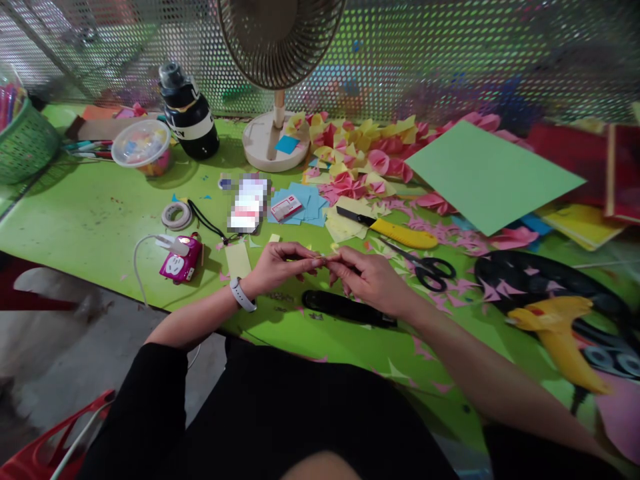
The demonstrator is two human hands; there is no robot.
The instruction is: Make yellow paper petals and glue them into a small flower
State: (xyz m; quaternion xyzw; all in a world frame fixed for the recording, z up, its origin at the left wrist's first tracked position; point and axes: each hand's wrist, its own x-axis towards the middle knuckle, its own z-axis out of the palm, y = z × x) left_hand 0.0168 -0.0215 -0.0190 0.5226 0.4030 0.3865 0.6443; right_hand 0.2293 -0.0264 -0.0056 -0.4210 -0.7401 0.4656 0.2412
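My left hand (283, 263) and my right hand (367, 279) meet fingertip to fingertip above the green table (90, 213). Both pinch one tiny pale thing (324, 259) between them, too small to name. A grey band sits on my left wrist. Right under my hands lies a black stapler (345, 309). Beside my left hand lies a pale yellow paper strip (237, 259). Black scissors (429, 268) and a yellow utility knife (395, 231) lie just beyond my right hand.
Folded pink and yellow paper pieces (360, 160) pile behind a green sheet (487, 175). A desk fan (277, 73), black bottle (189, 113), lidded tub (143, 145), tape roll (176, 215), pink device with cable (181, 259), yellow glue gun (563, 333) and green basket (25, 143) stand around.
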